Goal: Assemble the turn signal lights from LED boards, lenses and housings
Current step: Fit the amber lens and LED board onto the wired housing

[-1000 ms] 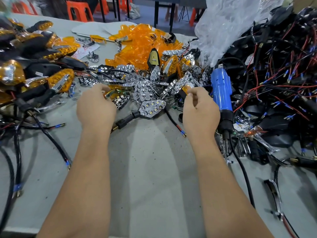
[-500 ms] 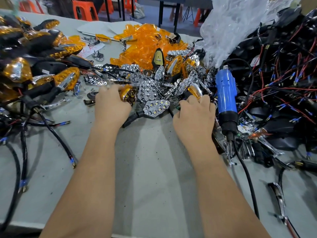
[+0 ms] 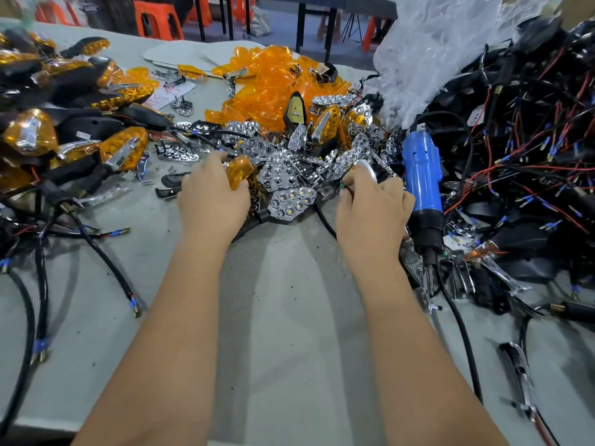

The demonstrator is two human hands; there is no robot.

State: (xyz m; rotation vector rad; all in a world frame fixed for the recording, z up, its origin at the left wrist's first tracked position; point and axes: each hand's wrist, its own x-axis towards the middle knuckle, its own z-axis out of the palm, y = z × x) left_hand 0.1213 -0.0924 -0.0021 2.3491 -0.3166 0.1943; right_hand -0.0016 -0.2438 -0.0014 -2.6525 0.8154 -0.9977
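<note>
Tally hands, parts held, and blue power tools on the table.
Hands: 2, left and right
Held parts: 2, amber lens in the left, amber-white part in the right
Blue screwdriver: 1
Total: 5

- Left hand (image 3: 214,201): palm down, forearm extended forward, fingers curled in a grip around an amber lens (image 3: 239,175).
- Right hand (image 3: 373,209): palm down, forearm extended forward, fingertips pinching a small part; its identity was unclear.
</note>
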